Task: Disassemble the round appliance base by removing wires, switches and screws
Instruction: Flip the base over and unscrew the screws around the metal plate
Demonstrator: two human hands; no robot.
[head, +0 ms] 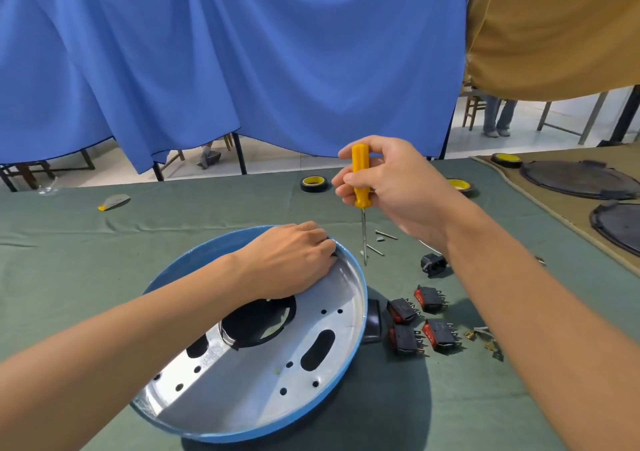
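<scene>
Round base (263, 364), far rim gripped by left hand (287, 263), fingers curled; right hand (398, 184) fingers wrap screwdriver (360, 177) above green cloth (104, 277); blue curtain (242, 52) behind

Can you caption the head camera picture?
The left hand holds the base; the right hand holds a screwdriver.

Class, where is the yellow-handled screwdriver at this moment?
In the head view, right of centre: the right hand grips the screwdriver upright, its tip beside the far rim of the round base.

Bright, even light, glare inside the round base (242, 381), soft shadows, wide-angle bowing at edges.
</scene>
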